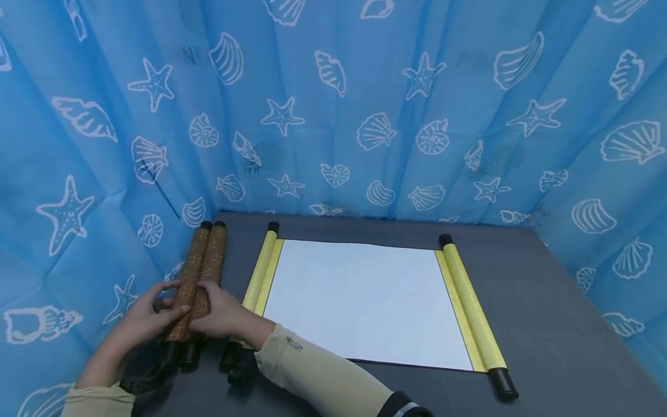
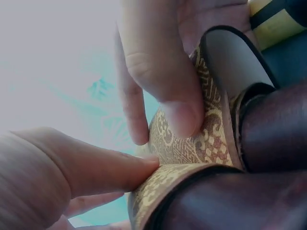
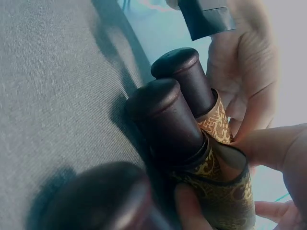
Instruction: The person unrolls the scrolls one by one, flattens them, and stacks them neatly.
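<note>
- The blue shell-print curtain (image 1: 323,162) closes in our working space, so we should keep the scroll ends off it.
- Our dark worktop (image 1: 568,330) offers bare room at the right.
- The white scroll (image 1: 365,301) lies open there between yellow rollers; we had best keep our right sleeve (image 1: 333,370) from dragging across it.
- The left brown roll (image 1: 193,260) and right brown roll (image 1: 213,260) sit side by side at the worktop's left end, touching.
- Our left hand (image 1: 140,318) pinches the left roll; our right hand (image 1: 224,313) grips the right one. Even, light pressure should suit both.
- A loose layer (image 2: 235,67) flares from the right roll, so we should avoid creasing its edge.
</note>
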{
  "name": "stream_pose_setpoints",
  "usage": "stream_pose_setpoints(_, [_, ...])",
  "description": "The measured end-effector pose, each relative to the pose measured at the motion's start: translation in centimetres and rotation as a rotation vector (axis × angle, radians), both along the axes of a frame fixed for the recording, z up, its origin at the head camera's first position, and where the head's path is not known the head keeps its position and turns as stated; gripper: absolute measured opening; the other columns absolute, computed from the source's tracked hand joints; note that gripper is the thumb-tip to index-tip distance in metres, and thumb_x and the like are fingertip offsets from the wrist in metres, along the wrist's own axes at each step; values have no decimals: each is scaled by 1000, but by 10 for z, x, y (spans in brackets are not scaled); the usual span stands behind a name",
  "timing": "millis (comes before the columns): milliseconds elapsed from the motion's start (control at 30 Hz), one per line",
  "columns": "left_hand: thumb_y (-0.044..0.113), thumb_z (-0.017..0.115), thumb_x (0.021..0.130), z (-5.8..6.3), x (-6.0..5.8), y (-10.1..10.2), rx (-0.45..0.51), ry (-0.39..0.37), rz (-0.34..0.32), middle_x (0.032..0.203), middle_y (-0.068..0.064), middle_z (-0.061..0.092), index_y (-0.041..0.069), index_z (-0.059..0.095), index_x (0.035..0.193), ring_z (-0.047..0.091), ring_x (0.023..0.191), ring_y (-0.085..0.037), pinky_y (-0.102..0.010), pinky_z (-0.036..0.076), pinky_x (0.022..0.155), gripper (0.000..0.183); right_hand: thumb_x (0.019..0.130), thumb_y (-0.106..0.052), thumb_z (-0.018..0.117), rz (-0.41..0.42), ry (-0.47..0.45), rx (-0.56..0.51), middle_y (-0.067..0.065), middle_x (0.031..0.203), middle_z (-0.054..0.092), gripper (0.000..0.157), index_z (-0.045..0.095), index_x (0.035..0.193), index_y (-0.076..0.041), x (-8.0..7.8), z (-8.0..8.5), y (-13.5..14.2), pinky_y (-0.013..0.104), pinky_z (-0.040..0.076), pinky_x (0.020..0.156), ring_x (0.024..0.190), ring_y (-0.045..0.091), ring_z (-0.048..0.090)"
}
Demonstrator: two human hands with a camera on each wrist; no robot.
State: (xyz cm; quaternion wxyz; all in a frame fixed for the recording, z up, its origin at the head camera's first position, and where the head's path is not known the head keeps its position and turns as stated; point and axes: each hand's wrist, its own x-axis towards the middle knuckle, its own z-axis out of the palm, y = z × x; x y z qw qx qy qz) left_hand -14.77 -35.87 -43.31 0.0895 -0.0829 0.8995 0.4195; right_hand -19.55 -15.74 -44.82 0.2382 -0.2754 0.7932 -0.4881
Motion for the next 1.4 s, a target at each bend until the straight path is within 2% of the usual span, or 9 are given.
stream_pose_setpoints(167, [30,64,108,3,-2,4,5,16,7,155,-46,33,-4,23,165,43,139,-64,-60,57,94,78,92,-18,82,-35,-32,-35,-2,143,60,78,43,159,-25,-2,1,3,25,54,89,117,6,60])
stream_pose_setpoints(400, [34,65,108,6,5,10,41,46,9,157,-44,33,-1,25,165,42,140,-64,-58,58,92,79,90,-17,84,-74,-75,-102,-6,123,63,70,51,151,-29,1,1,9,25,54,77,95,4,60])
stream_pose_setpoints(600, [36,67,107,9,11,17,102,88,14,157,-42,35,3,23,167,41,141,-63,-63,54,100,81,88,-20,85,-67,-3,-120,-7,131,62,72,51,152,-29,1,9,19,23,53,81,100,2,58])
stream_pose_setpoints(867, [31,69,106,16,16,29,144,157,-21,162,-39,32,4,28,166,44,141,-62,-61,55,102,78,84,-11,86,-71,-130,-230,-8,121,59,77,50,149,-31,2,18,36,25,57,74,92,4,62])
stream_pose_setpoints(1000, [29,69,106,18,17,38,175,186,-44,159,-39,38,4,30,165,48,139,-60,-57,59,97,75,84,-12,87,-91,-112,-241,-8,124,56,77,52,149,-34,0,18,44,26,57,74,95,5,60])
stream_pose_setpoints(1067, [27,69,106,18,17,42,196,197,-49,153,-38,46,5,31,164,57,133,-53,-50,62,92,73,84,-13,87,-92,-80,-240,-8,124,56,77,53,150,-35,-2,19,49,26,57,75,96,5,60])
stream_pose_setpoints(1167, [23,69,106,16,17,48,259,213,-55,144,-35,57,5,31,163,71,120,-28,-40,64,85,71,84,-15,85,-68,-36,-243,-9,125,57,77,53,151,-36,-5,21,57,26,57,75,97,5,61])
stream_pose_setpoints(1267, [19,69,106,14,15,54,321,232,-64,134,-29,65,6,31,162,72,105,-4,-34,64,82,70,86,-17,85,-37,-1,-244,-9,128,57,76,52,152,-37,-7,23,67,25,57,78,101,4,60])
stream_pose_setpoints(1400, [19,71,105,14,13,63,348,244,-71,131,-27,67,8,33,162,70,102,3,-33,64,82,70,88,-24,83,-36,34,-220,-8,133,53,72,53,152,-38,-8,28,81,25,57,81,107,5,57])
